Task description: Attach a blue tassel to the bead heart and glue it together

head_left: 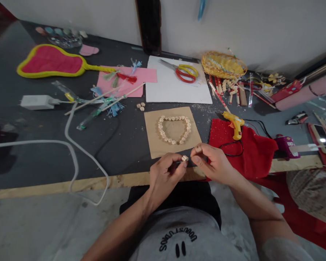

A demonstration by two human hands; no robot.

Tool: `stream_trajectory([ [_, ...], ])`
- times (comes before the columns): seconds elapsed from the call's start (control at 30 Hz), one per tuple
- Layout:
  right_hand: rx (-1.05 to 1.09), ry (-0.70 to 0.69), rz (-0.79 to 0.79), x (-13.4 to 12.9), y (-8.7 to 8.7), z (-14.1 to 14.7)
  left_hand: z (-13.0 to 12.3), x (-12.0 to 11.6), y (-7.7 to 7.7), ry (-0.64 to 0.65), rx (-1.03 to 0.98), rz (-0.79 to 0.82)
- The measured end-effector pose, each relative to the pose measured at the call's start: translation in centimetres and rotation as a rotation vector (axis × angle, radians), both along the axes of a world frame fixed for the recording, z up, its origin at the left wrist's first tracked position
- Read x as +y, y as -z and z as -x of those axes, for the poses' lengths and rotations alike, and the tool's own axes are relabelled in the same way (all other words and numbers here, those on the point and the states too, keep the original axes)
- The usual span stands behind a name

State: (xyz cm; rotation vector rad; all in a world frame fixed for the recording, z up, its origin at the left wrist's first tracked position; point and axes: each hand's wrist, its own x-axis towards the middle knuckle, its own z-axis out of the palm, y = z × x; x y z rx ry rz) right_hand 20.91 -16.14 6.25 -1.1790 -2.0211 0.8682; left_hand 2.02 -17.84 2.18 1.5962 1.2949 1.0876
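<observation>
My left hand [166,173] pinches a small cream flower-shaped piece [184,158] between thumb and forefinger, just above the table's front edge. Close by on the right, my right hand [215,164] has its thumb and fingertips drawn together; whatever may be between them is too small to make out. Beyond both hands lies a square of brown card [152,145]. Similar small flower pieces form a heart-shaped outline [189,127] on it. A few loose pieces [141,106] rest on the dark table left of the card.
A yellow glue gun [235,124] lies on red cloth [252,156] at right. Scissors [186,72] rest on a white board [176,93]. Behind are a wicker basket [224,65] and sticks. At left are a white cable [73,156], a charger [37,102] and a pink-and-yellow fan shape [54,62].
</observation>
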Motion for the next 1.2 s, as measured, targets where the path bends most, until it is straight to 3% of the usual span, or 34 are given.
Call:
stream_trajectory([
  [0.2,0.12,0.083,0.251,-0.5,0.2,1.1,0.1,0.3,0.4,-0.016,0.173,-0.353],
  [0.37,0.123,0.104,0.251,-0.6,0.4,1.2,0.3,0.3,0.7,0.004,0.214,-0.415],
  [0.47,0.057,0.11,0.127,-0.6,0.7,1.2,0.2,0.4,0.5,-0.005,0.167,-0.346],
  [0.7,-0.127,0.085,-0.441,-0.3,2.2,0.9,-0.1,0.5,-0.2,0.015,0.046,-0.129],
  [0.83,-0.167,0.024,-0.568,0.1,2.3,0.5,-0.2,0.5,-0.4,0.05,-0.078,0.025],
  [1.0,-0.122,-0.024,-0.495,0.4,2.1,0.0,-0.3,0.6,-0.4,0.087,-0.102,0.098],
  [1.2,0.069,-0.058,-0.09,0.5,1.2,-0.4,-0.3,0.6,-0.2,0.129,-0.041,0.089],
])
